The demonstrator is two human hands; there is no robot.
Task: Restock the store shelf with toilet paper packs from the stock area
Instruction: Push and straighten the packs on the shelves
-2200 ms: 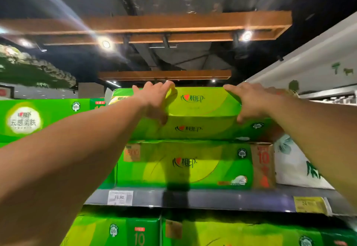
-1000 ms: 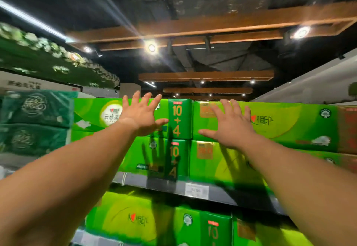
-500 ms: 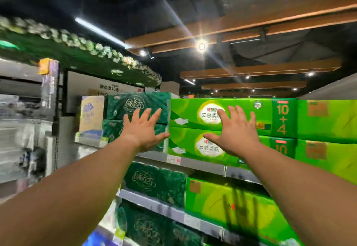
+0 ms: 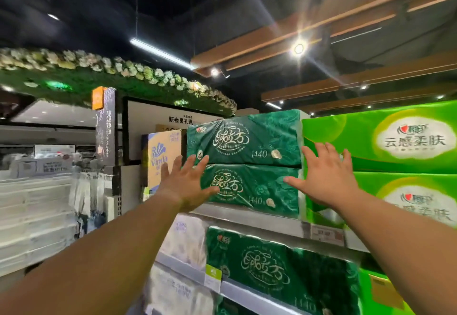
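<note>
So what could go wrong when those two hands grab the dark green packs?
1. The two dark green packs are stacked at the end of the shelf edge. Pulling the lower one might tip the upper one off.
2. Both the left hand and the right hand are open, with no grip yet, and the shiny wrap could slip.
3. The tall Vinda pack stands close beside them and may get knocked.

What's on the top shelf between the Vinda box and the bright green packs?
Two dark green packs, upper stacked on lower, seen in the head view.
</note>
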